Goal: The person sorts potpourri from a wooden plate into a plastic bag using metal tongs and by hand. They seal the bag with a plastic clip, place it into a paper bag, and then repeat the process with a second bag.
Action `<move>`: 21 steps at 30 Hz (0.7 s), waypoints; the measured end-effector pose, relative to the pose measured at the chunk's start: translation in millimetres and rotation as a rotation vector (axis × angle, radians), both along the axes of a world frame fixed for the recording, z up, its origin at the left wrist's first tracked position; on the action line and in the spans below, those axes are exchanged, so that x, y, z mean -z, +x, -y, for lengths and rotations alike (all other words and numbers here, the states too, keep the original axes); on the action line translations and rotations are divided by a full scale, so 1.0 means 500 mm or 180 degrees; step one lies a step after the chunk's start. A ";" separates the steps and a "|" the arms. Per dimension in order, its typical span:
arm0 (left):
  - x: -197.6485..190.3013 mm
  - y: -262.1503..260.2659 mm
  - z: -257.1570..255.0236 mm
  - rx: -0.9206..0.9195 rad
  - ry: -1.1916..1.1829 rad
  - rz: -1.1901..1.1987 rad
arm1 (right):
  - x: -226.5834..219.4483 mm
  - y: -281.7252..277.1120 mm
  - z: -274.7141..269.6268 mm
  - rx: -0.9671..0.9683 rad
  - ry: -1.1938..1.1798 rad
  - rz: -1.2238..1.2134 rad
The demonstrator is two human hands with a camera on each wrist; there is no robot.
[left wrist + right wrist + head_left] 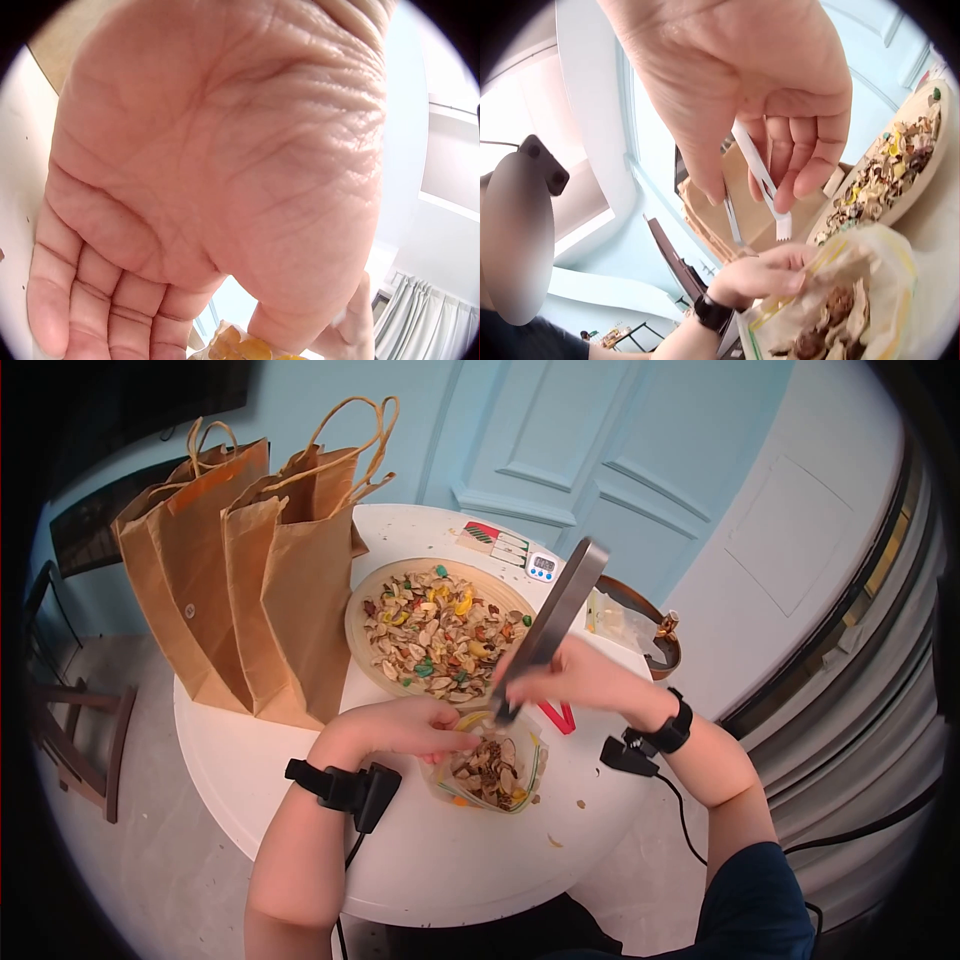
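My left hand pinches the rim of a clear zip bag between thumb and fingers. Inside the bag lie dried brown and beige slices. My right hand holds metal tongs, their tips pointing down close to the bag's mouth. In the right wrist view the two arms of the tongs stand apart, with nothing showing between the toothed tips. Behind the bag sits a round shallow tray full of similar dried slices mixed with green, yellow and orange pieces.
Two brown paper bags with twisted handles stand at the left of the white table. A small timer and a printed card lie at the back. A red strip and a brown-rimmed tray are at the right.
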State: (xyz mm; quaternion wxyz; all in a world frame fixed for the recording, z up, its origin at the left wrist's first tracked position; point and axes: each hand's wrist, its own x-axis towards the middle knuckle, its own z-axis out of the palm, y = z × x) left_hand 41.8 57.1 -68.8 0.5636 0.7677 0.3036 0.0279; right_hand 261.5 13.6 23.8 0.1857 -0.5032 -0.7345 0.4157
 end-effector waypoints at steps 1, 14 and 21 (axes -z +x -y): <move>0.002 -0.001 -0.001 -0.0010 -0.0004 0.0006 | 0.008 0.015 -0.035 0.0111 0.0235 -0.0158; -0.008 -0.004 0.001 -0.0008 0.0103 0.0016 | 0.122 0.058 -0.406 0.1190 0.1050 0.0140; -0.002 -0.001 -0.002 0.0047 0.0128 -0.0012 | 0.160 0.053 -0.423 0.1185 0.1363 0.0347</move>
